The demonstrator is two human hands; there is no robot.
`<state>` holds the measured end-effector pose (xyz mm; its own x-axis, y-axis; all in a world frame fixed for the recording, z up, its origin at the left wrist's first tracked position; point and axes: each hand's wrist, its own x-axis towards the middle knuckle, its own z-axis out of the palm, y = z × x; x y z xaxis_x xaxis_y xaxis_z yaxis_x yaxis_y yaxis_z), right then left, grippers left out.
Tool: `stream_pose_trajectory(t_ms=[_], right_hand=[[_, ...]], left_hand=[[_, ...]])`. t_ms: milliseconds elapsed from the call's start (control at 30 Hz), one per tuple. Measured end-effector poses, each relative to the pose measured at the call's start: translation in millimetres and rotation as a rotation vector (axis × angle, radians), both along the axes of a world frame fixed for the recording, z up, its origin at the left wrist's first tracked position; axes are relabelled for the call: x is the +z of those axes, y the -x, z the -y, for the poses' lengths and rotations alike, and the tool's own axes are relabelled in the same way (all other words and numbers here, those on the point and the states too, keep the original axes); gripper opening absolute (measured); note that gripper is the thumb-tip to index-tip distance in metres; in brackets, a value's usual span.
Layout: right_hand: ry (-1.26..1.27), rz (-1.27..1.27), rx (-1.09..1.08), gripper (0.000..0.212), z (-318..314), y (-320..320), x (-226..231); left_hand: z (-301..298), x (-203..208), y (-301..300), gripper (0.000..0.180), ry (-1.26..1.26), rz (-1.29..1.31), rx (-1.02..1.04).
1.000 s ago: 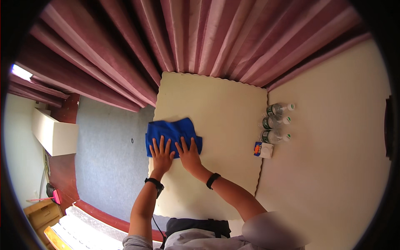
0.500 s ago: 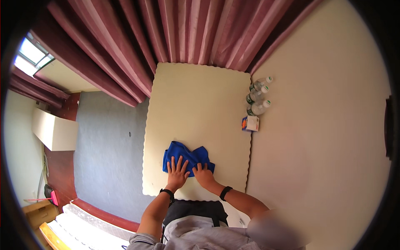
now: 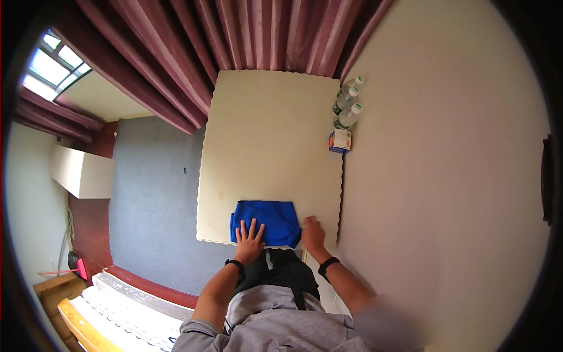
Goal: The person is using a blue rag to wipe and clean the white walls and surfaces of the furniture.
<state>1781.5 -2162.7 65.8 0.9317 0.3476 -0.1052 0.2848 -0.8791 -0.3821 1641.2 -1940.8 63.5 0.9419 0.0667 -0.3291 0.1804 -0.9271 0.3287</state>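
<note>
A blue cloth [image 3: 275, 220] lies fairly smooth near the front edge of a cream table [image 3: 270, 135] with a scalloped rim. My left hand [image 3: 250, 242] rests flat on the cloth's left part, fingers spread. At the cloth's right edge is my right hand [image 3: 313, 233], its fingers curled together. The edge comes to a point at those fingers, which seem to pinch it; the fingertips are partly hidden. Both wrists wear dark bands.
Along the table's right side stand several clear bottles [image 3: 347, 116] with pale caps and a small blue-and-white box [image 3: 340, 141], beside a wall. Pink curtains [image 3: 264, 35] hang behind the table. To the left are grey flooring [image 3: 155, 205] and a white box-shaped piece [image 3: 85, 172].
The cloth has gone from crumpled to flatter and wider. My right hand has moved right, from on top of it to its right edge. My left hand stays on the cloth. The view has shifted.
</note>
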Motion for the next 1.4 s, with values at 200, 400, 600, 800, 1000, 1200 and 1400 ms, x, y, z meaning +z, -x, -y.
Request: stream_pose_trajectory(t_ms=[200,400,600,800,1000,1200,1400], right_hand=[[-0.208,-0.182,0.413,0.044,-12,14,33],[0.125,-0.117,0.497,0.066,-62,41,25],[0.122,-0.079,0.366,0.073,-152,-45,7],[0.234,0.011,0.296,0.074,-238,-198,-14],[0.335,0.160,0.209,0.076,-322,-338,-37],[0.291,0.133,0.176,0.075,-424,-371,-43],[0.196,0.284,0.438,0.071,-437,-278,-48]], left_hand=[[-5,3,-22,0.080,-0.109,-0.025,-0.126],[-36,12,-54,0.074,-0.002,0.087,-0.111],[-142,-11,-116,0.064,-0.072,0.277,0.221],[-201,-29,-138,0.063,0.001,0.362,0.328],[-210,-50,-135,0.067,0.023,0.267,0.345],[-212,-51,-133,0.070,0.072,0.282,0.333],[-214,-51,-132,0.071,0.088,0.273,0.335]])
